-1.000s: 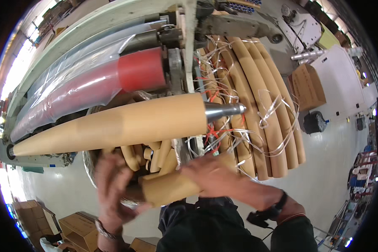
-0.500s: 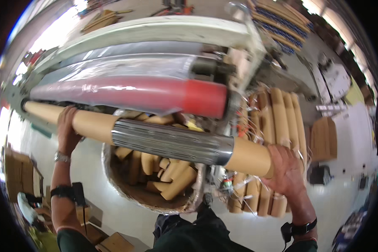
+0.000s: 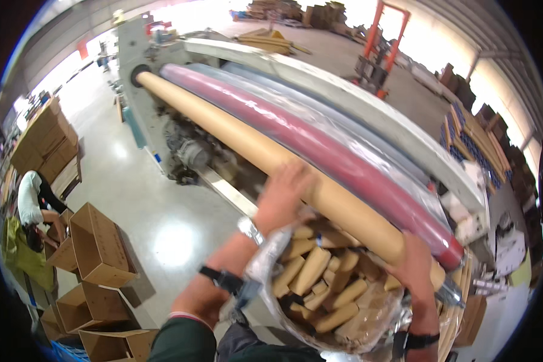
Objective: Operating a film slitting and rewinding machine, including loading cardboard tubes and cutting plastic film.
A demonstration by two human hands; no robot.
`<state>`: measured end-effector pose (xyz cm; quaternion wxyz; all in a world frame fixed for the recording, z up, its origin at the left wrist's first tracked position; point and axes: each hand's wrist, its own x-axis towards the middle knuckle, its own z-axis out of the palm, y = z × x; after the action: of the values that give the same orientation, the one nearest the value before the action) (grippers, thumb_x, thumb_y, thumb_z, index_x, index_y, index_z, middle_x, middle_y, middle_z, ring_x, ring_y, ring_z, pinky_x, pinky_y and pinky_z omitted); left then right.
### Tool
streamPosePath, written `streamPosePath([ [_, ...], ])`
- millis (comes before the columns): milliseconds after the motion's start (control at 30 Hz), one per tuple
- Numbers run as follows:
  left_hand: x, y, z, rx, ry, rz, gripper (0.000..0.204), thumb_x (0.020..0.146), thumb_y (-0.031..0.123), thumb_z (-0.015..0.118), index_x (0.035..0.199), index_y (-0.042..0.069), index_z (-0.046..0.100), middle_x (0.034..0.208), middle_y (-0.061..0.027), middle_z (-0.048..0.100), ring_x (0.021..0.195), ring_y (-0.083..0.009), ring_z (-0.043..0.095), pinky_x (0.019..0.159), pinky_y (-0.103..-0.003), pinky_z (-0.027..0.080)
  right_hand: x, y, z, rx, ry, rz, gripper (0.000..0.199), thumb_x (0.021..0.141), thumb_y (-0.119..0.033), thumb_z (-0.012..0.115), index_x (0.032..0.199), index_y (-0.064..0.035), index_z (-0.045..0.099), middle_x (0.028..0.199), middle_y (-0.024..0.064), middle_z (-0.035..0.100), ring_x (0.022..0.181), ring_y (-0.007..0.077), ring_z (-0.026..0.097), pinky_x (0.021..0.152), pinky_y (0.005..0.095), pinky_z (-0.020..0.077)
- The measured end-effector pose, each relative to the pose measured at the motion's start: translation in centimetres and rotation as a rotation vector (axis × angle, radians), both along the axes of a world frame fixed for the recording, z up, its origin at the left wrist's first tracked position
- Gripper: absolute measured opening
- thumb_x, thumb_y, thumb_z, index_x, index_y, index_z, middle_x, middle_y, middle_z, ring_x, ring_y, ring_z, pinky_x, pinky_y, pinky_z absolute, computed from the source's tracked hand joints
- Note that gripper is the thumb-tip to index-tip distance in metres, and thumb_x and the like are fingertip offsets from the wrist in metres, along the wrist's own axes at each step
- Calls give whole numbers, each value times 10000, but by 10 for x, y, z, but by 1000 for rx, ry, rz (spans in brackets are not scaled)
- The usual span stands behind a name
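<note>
Half a second ago your hands gripped the long cardboard tube [image 3: 265, 154] wide apart, with a silver sleeve around its middle; now your view has swung left, the sleeve is out of sight, and your hands sit closer together near the tube's right end. Your left hand [image 3: 282, 196] lies flat on top of the tube, fingers spread and pressing down rather than wrapping it. Your right hand [image 3: 417, 268] cups the tube further right, fingers curled over its upper side; you cannot tell from here whether the thumb closes underneath. The tube runs from the machine's round socket at upper left down to your right hand, lying just beside and in front of the red film roll [image 3: 320, 142], which is covered in clear plastic.

To your left, open brown cardboard boxes [image 3: 96, 244] stand on the grey floor, flaps up, and a taller stack of closed brown cartons [image 3: 42, 142] sits further back. A person in a white top [image 3: 29, 199] bends over near the boxes.

Right below your hands, a round bin lined with clear plastic [image 3: 265, 271] holds a heap of short cardboard tube offcuts [image 3: 320, 277], lying every which way. At the far right, long cardboard cores [image 3: 476, 136] lie stacked side by side
</note>
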<state>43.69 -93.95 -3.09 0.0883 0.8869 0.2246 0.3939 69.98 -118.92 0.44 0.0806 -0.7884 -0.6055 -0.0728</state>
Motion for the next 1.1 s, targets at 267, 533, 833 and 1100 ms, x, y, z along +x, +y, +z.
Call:
streamPosePath([
  [267,-258,4,-121,-679,25,167,638,724,168,776,1283,97,477,1304,-159,474,1082,-310,573,903,-372,485,-94,93,-8,104,-97,-170,930,523,-265,854,1291,-2,400,1222,212,485,1168,385,424,1057,487,277],
  [533,-423,227,-106,-573,-249,490,586,699,57,769,1226,62,513,1135,-125,569,952,-231,614,808,-338,504,-228,347,11,-47,112,-67,817,535,-315,843,1181,8,461,1087,191,553,1033,377,521,883,460,414],
  [833,-584,491,-88,-673,-712,715,548,801,48,669,1308,34,460,1222,-154,556,988,-211,595,827,-320,509,-372,597,16,-153,129,110,785,660,-448,769,1210,25,470,1131,233,565,1069,387,539,904,454,428],
  [1100,-704,743,-85,-491,-671,877,561,858,107,636,1362,25,401,1279,-169,506,1127,-250,523,947,-369,439,-443,742,23,-58,461,223,693,762,-319,702,1311,6,431,1356,228,434,1267,383,406,1057,435,322],
])
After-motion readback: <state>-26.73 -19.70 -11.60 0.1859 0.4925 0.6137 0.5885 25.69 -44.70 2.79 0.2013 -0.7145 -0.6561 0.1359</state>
